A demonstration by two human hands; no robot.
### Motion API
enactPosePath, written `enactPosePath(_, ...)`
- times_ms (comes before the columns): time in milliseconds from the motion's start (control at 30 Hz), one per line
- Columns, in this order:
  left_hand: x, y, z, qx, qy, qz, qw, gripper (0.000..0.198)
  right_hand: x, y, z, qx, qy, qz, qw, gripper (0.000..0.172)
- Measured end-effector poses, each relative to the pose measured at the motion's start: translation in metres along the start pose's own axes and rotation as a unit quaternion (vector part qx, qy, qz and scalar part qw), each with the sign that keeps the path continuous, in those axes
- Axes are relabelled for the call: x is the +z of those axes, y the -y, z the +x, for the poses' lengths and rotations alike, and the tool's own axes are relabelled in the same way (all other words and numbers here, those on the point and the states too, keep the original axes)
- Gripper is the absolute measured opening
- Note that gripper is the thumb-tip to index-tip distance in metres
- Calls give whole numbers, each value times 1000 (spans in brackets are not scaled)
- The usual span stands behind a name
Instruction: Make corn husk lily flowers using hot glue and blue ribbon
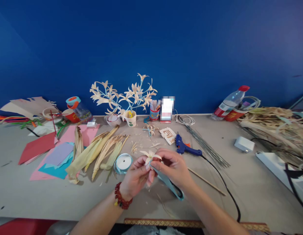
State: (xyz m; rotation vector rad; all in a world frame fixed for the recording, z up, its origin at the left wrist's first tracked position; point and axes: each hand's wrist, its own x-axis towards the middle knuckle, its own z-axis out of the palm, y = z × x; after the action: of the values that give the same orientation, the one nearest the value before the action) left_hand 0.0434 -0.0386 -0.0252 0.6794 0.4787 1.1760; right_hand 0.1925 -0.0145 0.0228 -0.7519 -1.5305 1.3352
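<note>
A pale, cream-petalled flower (149, 156) that looks made of corn husk is pinched near its base by my left hand (134, 176), its fingers closed. My right hand (175, 167) is closed too, thumb and fingers pressed on a light-blue tape (169, 185) just under the bloom. That tape hangs in a loop below my right palm. The flower's stem is mostly hidden by my fingers. Just left of my hands lies a white spool (124, 161) wound with blue tape. A blue glue gun (187, 147) rests on its side beyond my right hand.
Corn husks (99, 151) and coloured paper (55, 160) spread over the left. Finished flowers stand in a cup (130, 121) at the back. Wires (207, 145), a thin stick (207, 182), a tilted bottle (227, 104) and a power strip (276, 171) are to the right.
</note>
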Motion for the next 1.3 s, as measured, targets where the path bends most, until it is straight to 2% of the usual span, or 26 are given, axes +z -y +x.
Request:
enactPosePath(200,-4,2,3,-28,44,-9,999,26,-6,-2,5,-21,-7,-35,999,22)
enactPosePath(300,-2,3,4,-26,15,15,999,22,-8,-6,3,-37,-21,-70,997,21)
enactPosePath(400,1,3,3,29,-42,83,995,17,-8,-10,2,-41,-44,-120,991,21)
enactPosePath(500,4,3,-1,120,-75,202,969,12,-8,-14,1,-26,-60,-132,989,19)
enactPosePath(600,5,3,-7,177,-102,307,930,13,-8,-19,1,12,-68,-64,996,20)
enactPosePath(733,3,1,-8,223,-129,380,888,15,-7,-23,1,70,-71,21,995,20)
enactPosePath(867,2,-1,-5,221,-130,425,868,10,-7,-23,1,51,-70,1,996,17)
enactPosePath(1000,4,-1,-4,186,-131,439,869,10,-7,-23,1,-5,-57,-59,997,15)
enactPosePath(1100,5,-1,-5,175,-126,428,877,15,-8,-23,1,-11,-56,-76,995,16)
enactPosePath(1167,5,-1,-5,161,-123,400,894,16,-8,-23,0,-7,-46,-75,996,16)
enactPosePath(1300,3,1,-4,121,-94,287,945,15,-8,-24,-1,-4,-30,-37,999,12)
